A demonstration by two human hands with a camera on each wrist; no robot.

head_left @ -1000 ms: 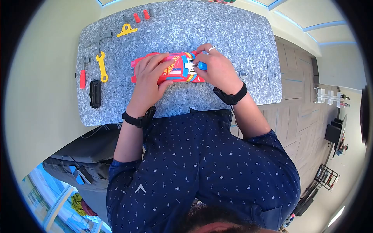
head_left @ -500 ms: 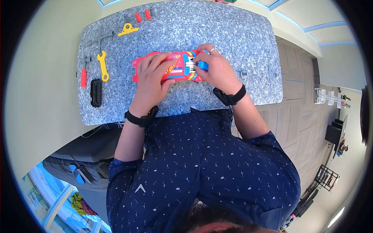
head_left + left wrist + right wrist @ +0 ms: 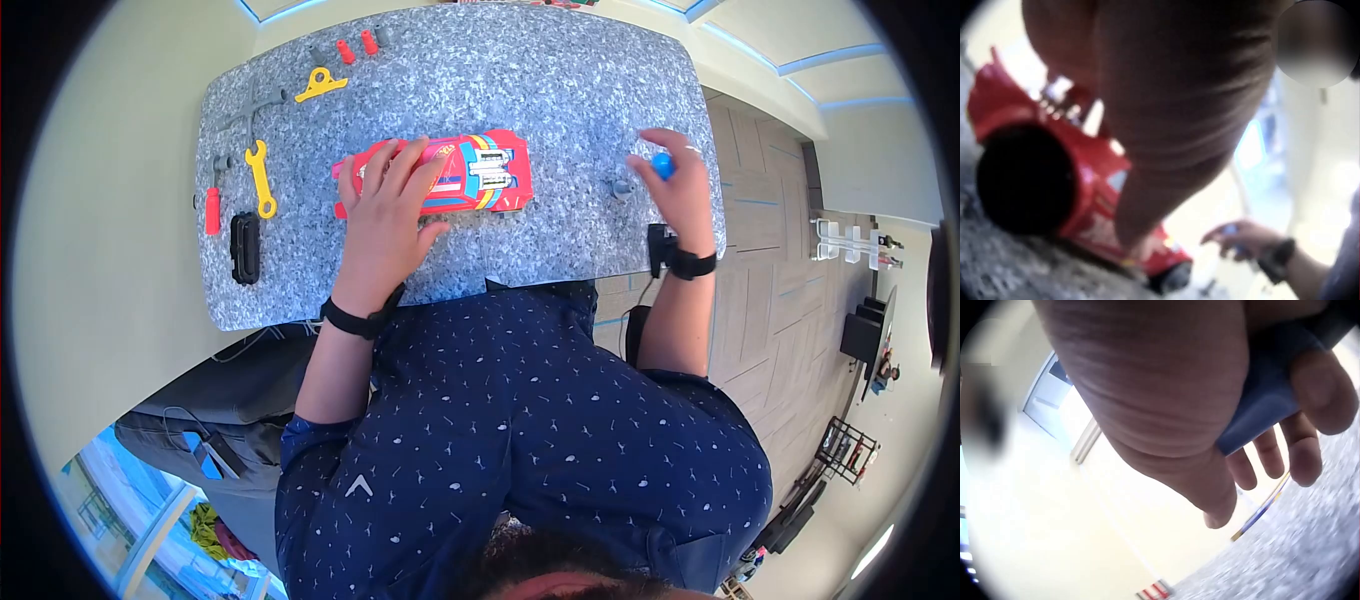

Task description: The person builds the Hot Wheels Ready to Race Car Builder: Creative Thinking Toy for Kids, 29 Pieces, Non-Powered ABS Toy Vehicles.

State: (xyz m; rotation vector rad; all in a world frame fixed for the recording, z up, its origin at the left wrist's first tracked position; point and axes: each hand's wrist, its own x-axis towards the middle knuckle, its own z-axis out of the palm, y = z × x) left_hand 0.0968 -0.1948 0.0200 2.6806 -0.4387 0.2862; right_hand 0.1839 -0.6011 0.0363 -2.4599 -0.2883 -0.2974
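Note:
A red toy car (image 3: 508, 195) with yellow and blue stripes and a silvery engine (image 3: 490, 168) lies on the speckled table. My left hand (image 3: 385, 215) holds it from above, fingers spread across its top and thumb along the near side. In the left wrist view, that hand covers part of the car's body (image 3: 1088, 172), with one black wheel (image 3: 1025, 178) showing large. Off to the right, my right hand (image 3: 685, 195) grips a blue handle (image 3: 662, 166), raised over the table. The handle (image 3: 1266, 409) lies across the palm in the right wrist view; its working end is hidden.
A small grey piece (image 3: 622, 188) stands beside the right hand. On the left lie a yellow wrench (image 3: 260, 180), a red-handled tool (image 3: 213, 210), a black part (image 3: 245, 248), a grey cross-shaped tool (image 3: 252, 115) and a yellow bracket (image 3: 321, 85). Red pegs (image 3: 369, 42) stand at the back.
My right hand has left the car's engine and moved right with the blue handle, uncovering the engine. My left hand stays on the car, its thumb slightly lower.

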